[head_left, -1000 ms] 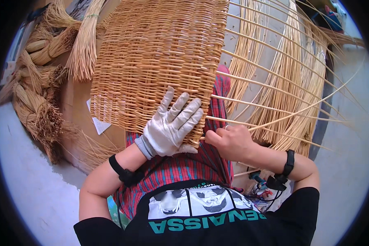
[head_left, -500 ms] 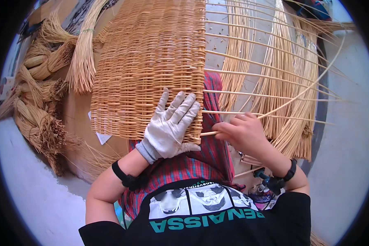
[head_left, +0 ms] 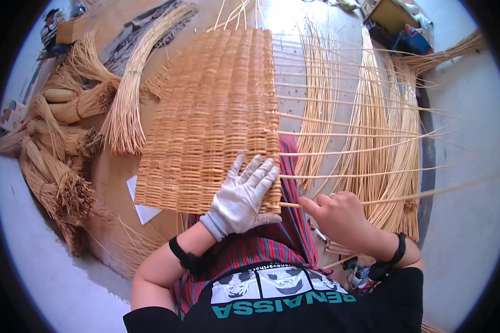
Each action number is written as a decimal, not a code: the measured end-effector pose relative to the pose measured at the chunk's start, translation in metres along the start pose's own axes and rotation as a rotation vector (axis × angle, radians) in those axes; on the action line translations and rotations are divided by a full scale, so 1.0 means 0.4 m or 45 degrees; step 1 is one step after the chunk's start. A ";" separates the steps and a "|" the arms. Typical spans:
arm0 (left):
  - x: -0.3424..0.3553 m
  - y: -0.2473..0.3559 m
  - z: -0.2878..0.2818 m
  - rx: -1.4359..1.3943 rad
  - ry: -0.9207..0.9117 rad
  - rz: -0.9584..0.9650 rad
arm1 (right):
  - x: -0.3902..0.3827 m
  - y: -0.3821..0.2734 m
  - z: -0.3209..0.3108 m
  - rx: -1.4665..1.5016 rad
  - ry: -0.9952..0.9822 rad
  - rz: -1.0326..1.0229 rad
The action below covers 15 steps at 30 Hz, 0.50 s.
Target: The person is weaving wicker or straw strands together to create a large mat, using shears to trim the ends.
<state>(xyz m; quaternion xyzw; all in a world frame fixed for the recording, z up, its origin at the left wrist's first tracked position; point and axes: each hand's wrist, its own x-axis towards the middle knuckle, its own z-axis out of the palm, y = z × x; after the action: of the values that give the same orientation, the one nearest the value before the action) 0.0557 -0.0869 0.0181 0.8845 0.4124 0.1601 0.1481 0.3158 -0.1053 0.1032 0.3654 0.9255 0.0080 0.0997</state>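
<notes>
Close together at one corner of the wicker panel (head_left: 211,116)

The panel stretches away from the person, its near end over red plaid cloth (head_left: 228,255). On its near right corner the gloved left hand (head_left: 240,200) lies palm down, fingers straight and slightly parted, resting flat on the weave rather than closing round it; the thumb lies along the near edge. Just off the panel's right edge, the bare right hand (head_left: 339,219) has its fingers curled in, thumb and forefinger pinching a pale rod (head_left: 289,205) that juts from that edge. Farther up the same edge, thin canes (head_left: 366,174) stick out in a row. Beyond them, right of the panel, lie long loose stalks (head_left: 397,216). Left of the panel, tied bundles (head_left: 64,180) are heaped, and a white sheet (head_left: 146,215) shows beside its near left corner.
</notes>
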 end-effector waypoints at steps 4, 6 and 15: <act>-0.005 0.004 -0.030 -0.042 0.008 0.020 | 0.031 0.003 0.072 0.251 0.195 0.152; 0.005 0.009 -0.049 -0.042 0.022 0.069 | 0.050 -0.015 0.081 0.450 0.286 0.124; -0.063 0.007 -0.211 -0.236 -0.073 0.174 | 0.050 -0.125 0.135 0.567 1.063 0.388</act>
<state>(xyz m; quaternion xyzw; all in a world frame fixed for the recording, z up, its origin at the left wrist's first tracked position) 0.0083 -0.0972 0.0917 0.8973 0.3303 0.1820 0.2297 0.2778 -0.1315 0.0423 0.4746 0.8016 -0.0296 -0.3624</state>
